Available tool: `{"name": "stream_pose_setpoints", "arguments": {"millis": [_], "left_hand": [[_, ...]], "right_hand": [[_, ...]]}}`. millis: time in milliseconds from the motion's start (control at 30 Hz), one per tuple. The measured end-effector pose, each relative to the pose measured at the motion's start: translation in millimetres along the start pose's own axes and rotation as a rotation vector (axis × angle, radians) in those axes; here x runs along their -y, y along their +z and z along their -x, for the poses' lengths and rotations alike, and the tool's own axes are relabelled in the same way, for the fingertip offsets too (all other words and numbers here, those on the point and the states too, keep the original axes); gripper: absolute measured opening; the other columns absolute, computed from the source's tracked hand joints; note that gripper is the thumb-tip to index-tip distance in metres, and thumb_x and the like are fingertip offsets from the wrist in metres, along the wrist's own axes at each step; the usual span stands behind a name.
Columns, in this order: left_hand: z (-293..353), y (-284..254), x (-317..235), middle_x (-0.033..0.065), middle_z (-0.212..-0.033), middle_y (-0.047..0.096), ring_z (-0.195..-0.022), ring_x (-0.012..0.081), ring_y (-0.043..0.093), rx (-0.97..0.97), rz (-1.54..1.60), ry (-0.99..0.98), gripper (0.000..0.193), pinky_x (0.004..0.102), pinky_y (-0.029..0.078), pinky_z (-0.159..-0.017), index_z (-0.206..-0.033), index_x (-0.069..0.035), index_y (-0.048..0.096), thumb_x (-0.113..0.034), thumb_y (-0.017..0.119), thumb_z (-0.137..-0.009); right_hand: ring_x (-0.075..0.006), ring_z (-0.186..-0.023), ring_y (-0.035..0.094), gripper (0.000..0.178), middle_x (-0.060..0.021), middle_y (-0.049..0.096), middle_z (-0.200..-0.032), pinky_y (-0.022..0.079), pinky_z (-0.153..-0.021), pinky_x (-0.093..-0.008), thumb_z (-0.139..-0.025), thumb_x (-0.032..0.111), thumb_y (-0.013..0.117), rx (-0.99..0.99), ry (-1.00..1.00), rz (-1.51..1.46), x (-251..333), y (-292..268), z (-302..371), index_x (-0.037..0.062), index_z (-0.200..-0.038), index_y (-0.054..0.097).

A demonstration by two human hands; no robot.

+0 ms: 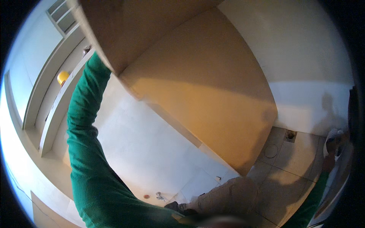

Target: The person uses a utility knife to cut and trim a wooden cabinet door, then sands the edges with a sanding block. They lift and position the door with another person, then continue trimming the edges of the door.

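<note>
A large brown box-like piece (205, 76), its flat panels meeting at a corner, fills the upper middle. My left arm (85, 114), in a green sleeve, reaches up to its pale left edge. Behind that edge my left hand is hidden. At the far right rim, my right hand (329, 162) is small and dim at the end of a green sleeve. Its fingers seem closed at a whitish thing (330, 142) with dark parts, whose kind I cannot make out. The brown piece's lower corner hangs over the tiled floor close to my leg (228, 195).
Along the left wall runs a ledge (57, 114) bearing a yellow rounded object (62, 77). A metal tap (160, 196) juts from the wall low down. In the floor tiles (294, 155) is a square drain hole (290, 136). A plain pale wall (308, 57) stands at right.
</note>
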State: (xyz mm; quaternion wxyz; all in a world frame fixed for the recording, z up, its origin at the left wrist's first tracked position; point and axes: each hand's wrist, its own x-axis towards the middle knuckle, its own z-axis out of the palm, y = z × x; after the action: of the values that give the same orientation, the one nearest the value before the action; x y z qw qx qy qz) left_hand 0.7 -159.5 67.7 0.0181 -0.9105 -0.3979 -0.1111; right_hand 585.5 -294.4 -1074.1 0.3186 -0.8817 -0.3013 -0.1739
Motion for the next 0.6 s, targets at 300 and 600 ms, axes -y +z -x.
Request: {"name": "stream_pose_setpoints", "arguments": {"millis": [300,600], "left_hand": [[5.2,-0.7,15.9,0.0190,-0.157,0.063,-0.143,0.0311,0.059,0.068,0.045,-0.024,0.061,0.0439,0.046,-0.125,-0.158,-0.002,0.060,-0.047,0.050,-0.119],[24.7,48.9,75.0,0.0198,-0.160,0.061,-0.146,0.0318,0.057,0.125,0.150,-0.111,0.064,0.0438,0.045,-0.127,-0.160,-0.001,0.059,-0.049,0.048,-0.119]], "right_hand": [[-0.0344,-0.099,0.081,0.040,-0.0105,0.082,-0.115,0.063,-0.081,-0.0554,-0.100,0.037,0.071,0.008,-0.037,0.117,7.2,-9.0,-28.1,0.0099,-0.128,0.079],[-0.0320,-0.097,0.081,0.037,-0.0105,0.081,-0.117,0.063,-0.081,-0.0525,-0.100,0.030,0.069,0.014,-0.045,0.159,12.4,-4.7,-34.2,0.0090,-0.129,0.078]]}}
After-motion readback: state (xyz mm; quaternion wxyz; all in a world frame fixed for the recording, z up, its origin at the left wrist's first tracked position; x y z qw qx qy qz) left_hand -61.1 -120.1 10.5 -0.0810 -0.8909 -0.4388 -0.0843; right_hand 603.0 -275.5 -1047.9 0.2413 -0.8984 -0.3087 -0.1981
